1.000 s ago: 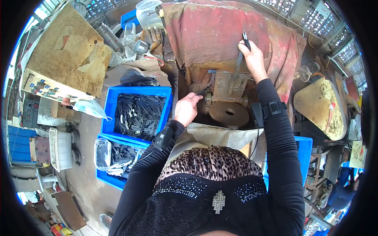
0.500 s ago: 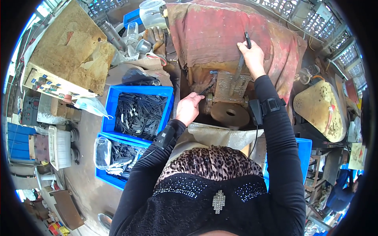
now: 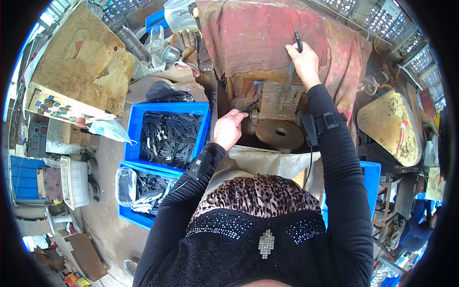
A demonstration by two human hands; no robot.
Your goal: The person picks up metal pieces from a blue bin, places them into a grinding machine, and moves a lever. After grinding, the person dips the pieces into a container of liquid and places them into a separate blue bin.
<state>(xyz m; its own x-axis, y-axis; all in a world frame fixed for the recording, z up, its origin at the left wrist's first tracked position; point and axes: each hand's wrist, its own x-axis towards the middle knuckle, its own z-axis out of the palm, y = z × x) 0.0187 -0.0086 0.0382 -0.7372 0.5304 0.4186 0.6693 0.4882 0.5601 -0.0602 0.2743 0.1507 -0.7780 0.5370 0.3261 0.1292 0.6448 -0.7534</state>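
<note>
My left hand (image 3: pixel 228 128) is closed in a pinch on a thin black strip (image 3: pixel 251 105). The strip points up and right, its tip beside a small metal roller on the machine. A round abrasive wheel (image 3: pixel 267 135) with a centre hole lies flat right of that hand. Farther up, my right hand (image 3: pixel 306 63) is wrapped round the upper end of a metal lever (image 3: pixel 289 79), and a black end (image 3: pixel 298 42) sticks out above the fingers. The lever slants down to a wet, rusty metal plate (image 3: pixel 272 100) behind the wheel.
Left of the machine stand two blue bins (image 3: pixel 205 126) of black strips, the nearer with a clear plastic tub (image 3: pixel 125 186). A stained red cloth (image 3: pixel 263 43) drapes the machine. Brown gloves (image 3: pixel 186 45) lie at the back. Another blue bin (image 3: pixel 370 184) is at my right.
The view has shifted slightly. My right hand and the lever sit marginally farther up and left; my left hand keeps its pinch on the strip near the roller.
</note>
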